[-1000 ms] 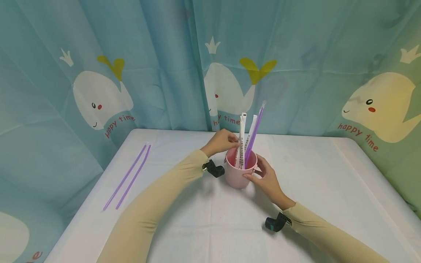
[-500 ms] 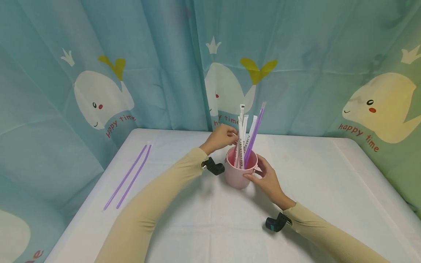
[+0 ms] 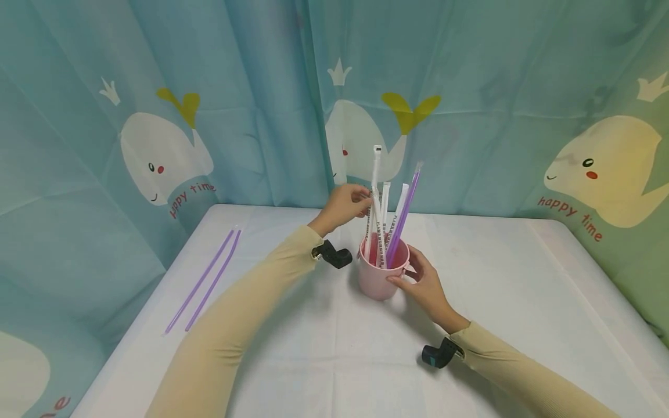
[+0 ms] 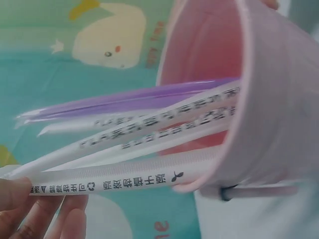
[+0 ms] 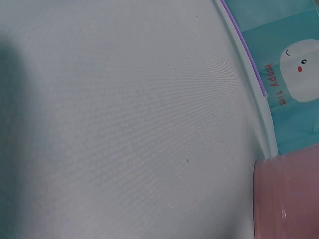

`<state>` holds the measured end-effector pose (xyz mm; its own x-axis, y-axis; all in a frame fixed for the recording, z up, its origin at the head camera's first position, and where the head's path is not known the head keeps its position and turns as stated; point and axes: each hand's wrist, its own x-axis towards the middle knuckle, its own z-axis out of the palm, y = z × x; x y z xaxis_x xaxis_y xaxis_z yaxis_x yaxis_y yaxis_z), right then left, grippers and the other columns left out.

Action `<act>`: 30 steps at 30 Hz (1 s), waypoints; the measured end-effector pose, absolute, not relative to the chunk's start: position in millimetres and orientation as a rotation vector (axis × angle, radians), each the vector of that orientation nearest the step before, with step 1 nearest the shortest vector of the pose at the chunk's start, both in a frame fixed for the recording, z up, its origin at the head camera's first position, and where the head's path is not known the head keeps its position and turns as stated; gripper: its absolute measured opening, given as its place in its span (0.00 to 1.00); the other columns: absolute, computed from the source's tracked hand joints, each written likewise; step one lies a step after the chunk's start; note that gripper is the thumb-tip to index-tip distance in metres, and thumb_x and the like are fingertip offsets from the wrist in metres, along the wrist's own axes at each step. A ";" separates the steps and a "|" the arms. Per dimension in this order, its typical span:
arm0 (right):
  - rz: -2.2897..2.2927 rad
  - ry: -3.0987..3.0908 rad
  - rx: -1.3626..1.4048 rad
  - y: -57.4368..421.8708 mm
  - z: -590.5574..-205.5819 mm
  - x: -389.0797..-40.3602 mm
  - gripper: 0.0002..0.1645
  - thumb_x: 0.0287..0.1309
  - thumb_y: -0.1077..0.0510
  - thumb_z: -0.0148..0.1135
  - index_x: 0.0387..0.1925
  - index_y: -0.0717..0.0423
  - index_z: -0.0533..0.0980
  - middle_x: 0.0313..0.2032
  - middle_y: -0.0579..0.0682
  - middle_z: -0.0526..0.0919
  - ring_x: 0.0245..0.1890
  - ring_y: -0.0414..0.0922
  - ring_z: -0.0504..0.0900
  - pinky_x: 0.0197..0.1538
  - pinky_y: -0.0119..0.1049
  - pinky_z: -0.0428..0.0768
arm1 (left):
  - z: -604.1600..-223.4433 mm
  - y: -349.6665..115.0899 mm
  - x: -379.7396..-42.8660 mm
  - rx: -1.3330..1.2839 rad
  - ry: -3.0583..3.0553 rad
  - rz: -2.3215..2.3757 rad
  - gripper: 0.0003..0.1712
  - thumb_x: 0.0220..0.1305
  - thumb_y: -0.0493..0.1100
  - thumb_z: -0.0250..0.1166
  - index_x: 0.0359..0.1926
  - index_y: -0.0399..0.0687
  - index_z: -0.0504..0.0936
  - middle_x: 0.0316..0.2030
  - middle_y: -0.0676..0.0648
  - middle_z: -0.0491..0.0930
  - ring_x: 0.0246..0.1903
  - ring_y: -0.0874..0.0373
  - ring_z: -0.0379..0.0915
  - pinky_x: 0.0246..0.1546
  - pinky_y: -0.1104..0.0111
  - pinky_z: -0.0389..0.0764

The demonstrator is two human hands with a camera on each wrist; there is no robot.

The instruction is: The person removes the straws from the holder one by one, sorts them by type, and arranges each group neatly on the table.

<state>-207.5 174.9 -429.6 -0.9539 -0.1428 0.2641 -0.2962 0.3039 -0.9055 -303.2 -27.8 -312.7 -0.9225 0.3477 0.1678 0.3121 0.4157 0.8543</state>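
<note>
A pink bucket (image 3: 377,284) stands on the white-covered table, holding several paper-wrapped straws (image 4: 164,117) and purple straws (image 3: 405,212) in clear wrap. My left hand (image 3: 345,204) pinches one wrapped straw (image 4: 124,174) between thumb and fingers; its upper end rises above the others and its lower end is still inside the bucket, by the left rim. My right hand (image 3: 423,287) grips the bucket's right side, thumb at the front and fingers round the back. In the right wrist view only part of the bucket (image 5: 286,199) shows, and the hand is out of sight.
Two purple straws (image 3: 201,284) lie side by side on the left of the table (image 3: 502,278). A blue-green curtain (image 3: 261,116) with whale prints hangs behind and along the sides. Each wrist wears a small black camera, such as the left one (image 3: 334,255).
My left hand has moved up and slightly left, drawing the pinched straw higher out of the bucket. My right hand has stayed on the bucket, which has not moved.
</note>
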 end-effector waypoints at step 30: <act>1.752 -2.419 0.393 177.4 -429.0 -208.5 0.47 0.45 0.64 0.72 0.66 0.59 0.60 0.65 0.58 0.68 0.65 0.54 0.67 0.51 0.20 0.74 | -264.5 -58.4 -306.3 0.567 2.624 1.863 0.15 0.65 0.41 0.60 0.49 0.38 0.80 0.44 0.37 0.83 0.33 0.53 0.83 0.39 0.67 0.85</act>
<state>-208.5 177.4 -429.0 -0.9578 -0.1340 0.2543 -0.2834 0.2924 -0.9133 -306.3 -58.4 -264.5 -0.9320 0.2059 0.2983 0.3495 0.2923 0.8902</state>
